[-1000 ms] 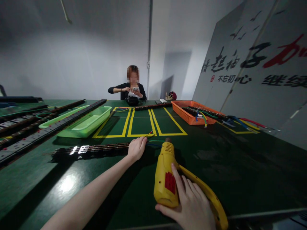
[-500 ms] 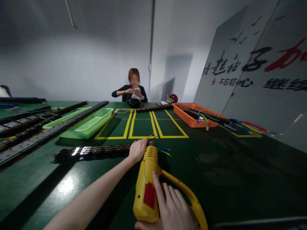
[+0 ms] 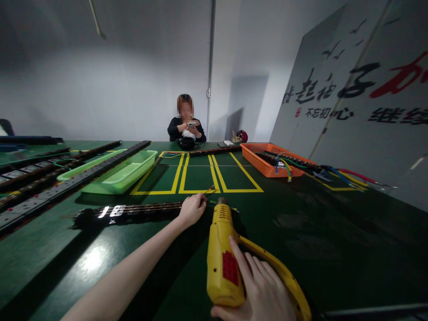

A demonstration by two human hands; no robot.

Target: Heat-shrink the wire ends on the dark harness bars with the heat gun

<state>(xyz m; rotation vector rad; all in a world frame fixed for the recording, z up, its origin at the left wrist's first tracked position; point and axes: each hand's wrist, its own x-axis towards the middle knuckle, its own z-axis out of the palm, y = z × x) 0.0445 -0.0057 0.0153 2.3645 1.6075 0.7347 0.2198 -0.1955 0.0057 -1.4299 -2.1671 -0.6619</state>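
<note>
My right hand (image 3: 259, 285) is wrapped round a yellow heat gun (image 3: 223, 258) with a red label. The gun's metal nozzle (image 3: 222, 201) points away from me, just right of my left hand (image 3: 194, 208). That left hand is closed on the right end of a dark, strip-shaped assembly (image 3: 140, 213) with shiny black film over its left part. Thin coloured wires (image 3: 211, 203) come out past my left fingers, partly hidden behind the nozzle.
Left on the green table stands a light green basket (image 3: 133, 173), with a long socket strip (image 3: 73, 183) across it. An orange basket (image 3: 261, 166) at the right holds strips with coloured cables (image 3: 347, 176). Opposite sits a person (image 3: 187, 128) with a phone. Yellow tape (image 3: 197, 192) marks the tabletop.
My right hand has moved the heat gun to the right, away from my left hand. My left hand stays nearly in place. The person opposite has drawn one arm in towards the phone.
</note>
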